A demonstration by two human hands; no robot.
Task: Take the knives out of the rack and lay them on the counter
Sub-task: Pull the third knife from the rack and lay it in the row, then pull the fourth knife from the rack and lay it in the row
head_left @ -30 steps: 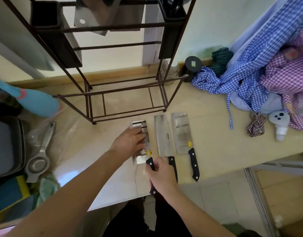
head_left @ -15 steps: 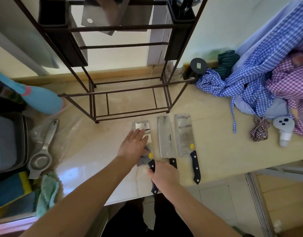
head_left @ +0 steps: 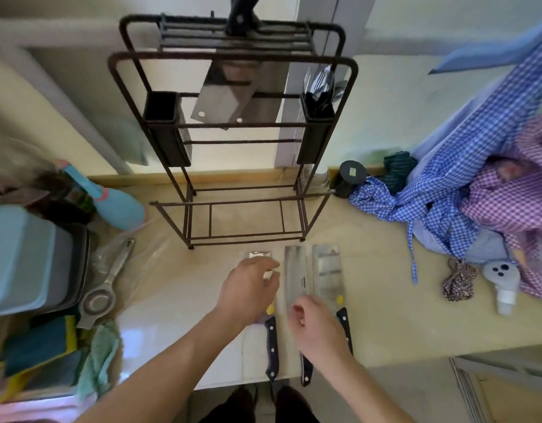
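Note:
Three cleavers with black handles lie side by side on the beige counter (head_left: 370,315) in front of the dark metal rack (head_left: 233,148). My left hand (head_left: 248,290) hovers above the left cleaver (head_left: 271,343), fingers loosely spread, holding nothing. My right hand (head_left: 317,325) floats over the middle cleaver (head_left: 295,270) and beside the right cleaver (head_left: 326,270), fingers curled, also holding nothing. One more cleaver (head_left: 224,99) hangs in the rack's top slots, its black handle sticking up. Forks and spoons (head_left: 320,83) stand in the rack's right holder.
A metal squeezer (head_left: 106,288) and a grey-blue bin (head_left: 28,257) are at the left, with a blue bottle (head_left: 117,206) behind. Checked cloths (head_left: 477,193) pile at the right, next to a small white bottle (head_left: 503,282). The counter's front edge runs just below the knife handles.
Both hands let go of the left cleaver and lifted off it; it now lies flat on the counter. The camera tilted up, bringing the rack's top and the hanging cleaver into view.

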